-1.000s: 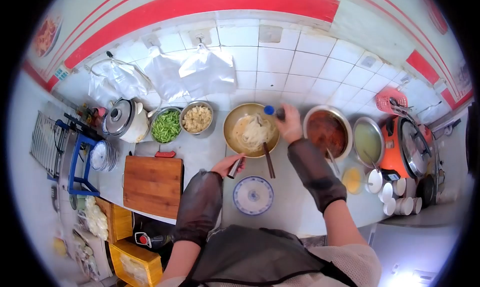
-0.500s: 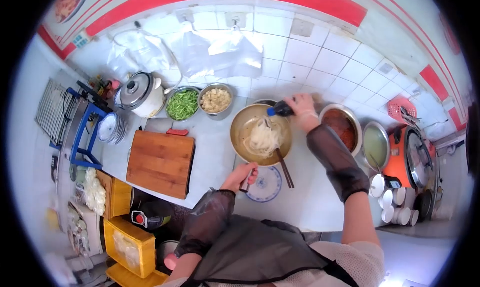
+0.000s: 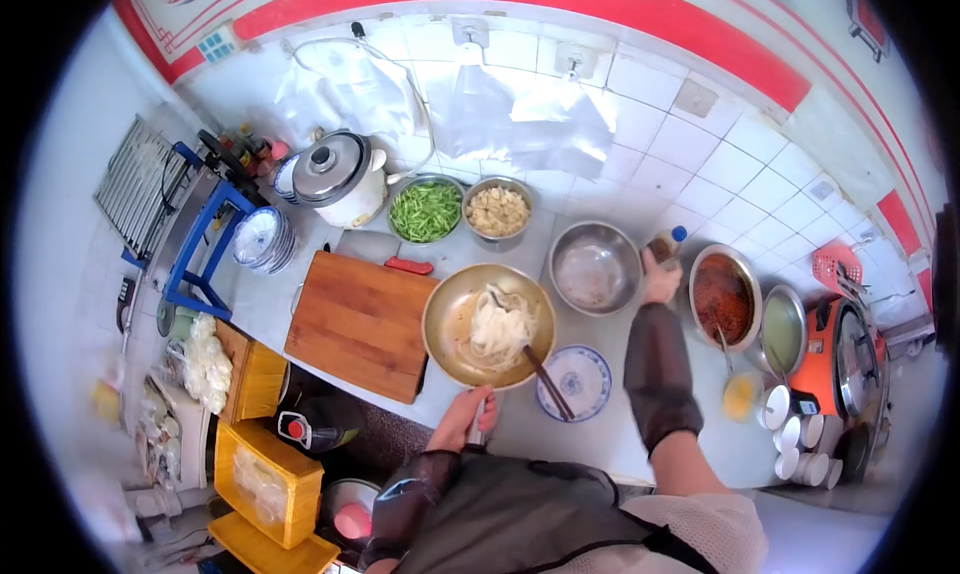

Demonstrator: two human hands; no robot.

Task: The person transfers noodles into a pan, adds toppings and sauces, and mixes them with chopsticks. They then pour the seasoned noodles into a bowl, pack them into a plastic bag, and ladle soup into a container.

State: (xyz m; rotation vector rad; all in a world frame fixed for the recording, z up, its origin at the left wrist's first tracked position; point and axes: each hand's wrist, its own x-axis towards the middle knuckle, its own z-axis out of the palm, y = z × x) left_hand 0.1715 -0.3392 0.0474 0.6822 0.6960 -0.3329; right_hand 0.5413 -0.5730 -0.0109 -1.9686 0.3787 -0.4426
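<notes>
My left hand [image 3: 468, 417] is wrapped round the handle of a golden pan [image 3: 440, 344]. Pale noodles [image 3: 502, 331] lie in the pan, with dark chopsticks [image 3: 550, 382] leaning over its rim. At the right, my right hand [image 3: 660, 280] holds a blue-capped bottle [image 3: 665, 244] upright between an empty-looking metal bowl [image 3: 597, 268] and a pot of red sauce [image 3: 722, 296]. A blue-and-white plate [image 3: 574, 383] sits to the right of the pan, partly under the chopsticks.
Left of the pan are a wooden board [image 3: 362, 324] and a red-handled knife [image 3: 408, 265]. Behind stand green vegetables [image 3: 426, 212], pale cubes [image 3: 497, 212] and a lidded cooker [image 3: 340, 179]. At the right are a pale-liquid bowl [image 3: 783, 331], an orange cooker [image 3: 822, 349] and white cups [image 3: 787, 434].
The bottle was tilted over the pan and is now upright at the right. My left hand has moved the pan left and nearer me, uncovering the metal bowl and plate. The view has shifted.
</notes>
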